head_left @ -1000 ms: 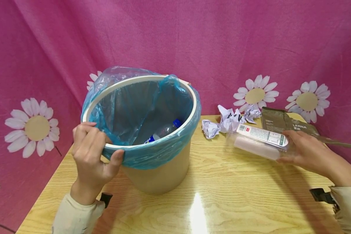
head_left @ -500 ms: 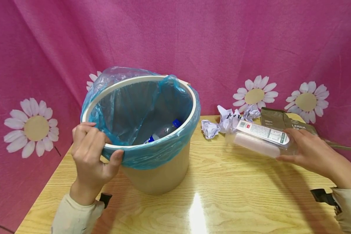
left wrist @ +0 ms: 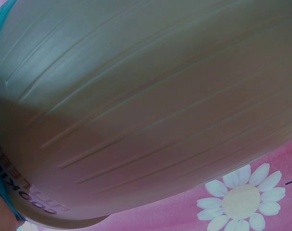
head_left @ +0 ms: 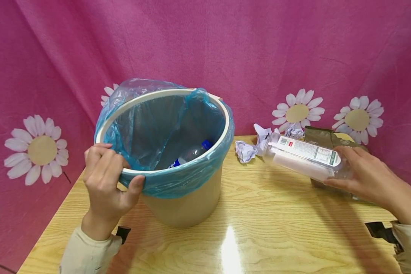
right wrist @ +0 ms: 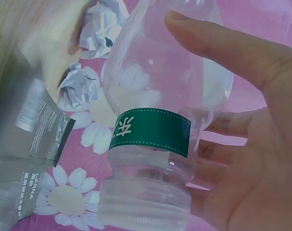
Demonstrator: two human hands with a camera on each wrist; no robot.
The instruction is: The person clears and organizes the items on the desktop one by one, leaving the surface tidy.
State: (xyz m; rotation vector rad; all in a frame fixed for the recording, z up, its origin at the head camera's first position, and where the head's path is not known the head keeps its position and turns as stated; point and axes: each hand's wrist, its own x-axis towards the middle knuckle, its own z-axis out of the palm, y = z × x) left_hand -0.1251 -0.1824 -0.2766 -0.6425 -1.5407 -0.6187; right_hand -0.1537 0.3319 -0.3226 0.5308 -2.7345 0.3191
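Observation:
My left hand (head_left: 106, 182) grips the front-left rim of a beige trash bin (head_left: 188, 209), fingers over the edge and thumb outside. A blue bag (head_left: 178, 186) lines the bin, and a clear bottle with a blue cap (head_left: 207, 144) lies inside it. My right hand (head_left: 370, 179) holds a clear plastic bottle (head_left: 301, 152) on its side above the table. This bottle has a white printed label; the right wrist view shows its green band (right wrist: 150, 132) and clear cap (right wrist: 145, 202). In the left wrist view the bin's ribbed wall (left wrist: 146, 106) fills most of the picture.
Crumpled white paper balls (head_left: 245, 151) lie on the wooden table (head_left: 277, 228) behind the held bottle. An olive-brown package (head_left: 316, 136) lies at the right, partly hidden by the bottle and right hand. A pink flowered curtain (head_left: 246, 57) hangs behind.
The held bottle has risen slightly and turned its label more toward me. Part of the olive package now shows below the bottle instead of sticking out to the right. My left hand stays put.

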